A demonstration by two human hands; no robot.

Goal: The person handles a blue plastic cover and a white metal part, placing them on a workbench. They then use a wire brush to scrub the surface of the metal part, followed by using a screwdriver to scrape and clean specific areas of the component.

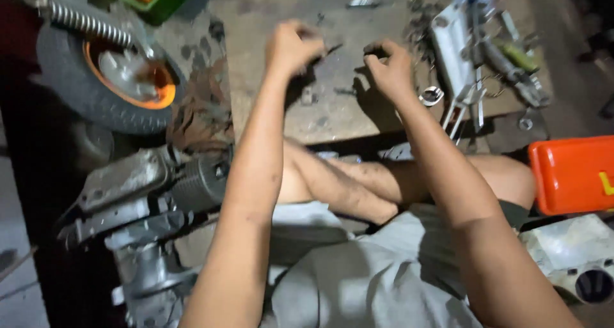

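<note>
The work surface is a stained board (332, 120) lying on the floor ahead of the seated person's crossed legs. To the left rests a small wheel (105, 78) with a black tyre and orange rim, a coil spring (83, 22) touching its upper edge. Below the wheel, beside the left forearm, lies a grey engine casing (144, 194) with a finned cylinder. At the right edge sits an orange plastic container (572, 174); above it, on the board's far right corner, lies a pale metal bracket assembly (460, 59) with cables and rods. A small metal ring (432, 96) lies on the board just right of the right wrist.

The left hand (291, 46) and right hand (389, 69) are raised above the middle of the board, near each other but apart. Both are curled with fingers pressed together. A thin dark rod-like piece (332, 48) projects from the left fingertips toward the right hand, its long axis running roughly left to right; the left hand is the nearer and appears to pinch it. What the right fingers pinch, if anything, cannot be told; the object is too small and blurred.
</note>
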